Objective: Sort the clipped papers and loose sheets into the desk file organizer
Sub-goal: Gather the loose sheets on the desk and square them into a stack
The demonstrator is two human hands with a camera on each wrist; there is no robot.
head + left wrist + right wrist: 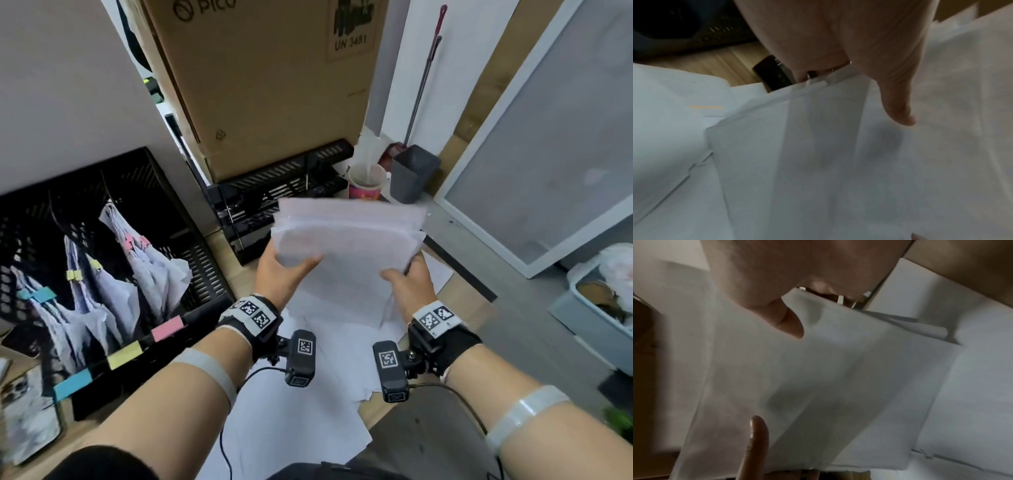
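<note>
I hold a stack of loose white sheets (346,240) up in front of me with both hands. My left hand (282,270) grips its left edge, thumb on top (898,104), fingers underneath. My right hand (406,279) grips the right edge the same way, thumb (789,321) pressed on the top sheet (838,369). More loose sheets (308,394) lie spread on the wooden desk below. The black mesh file organizer (191,260) stands at the left; its slots hold papers with pink (132,241), yellow (73,274) and blue clips (36,294), and its front rail bears pink, yellow and blue labels.
A large cardboard box (260,85) sits on a black letter tray rack (274,195) behind the stack. A pink cup (366,181) and a grey bin (412,173) stand at the back right. A phone (27,421) lies at the desk's left front.
</note>
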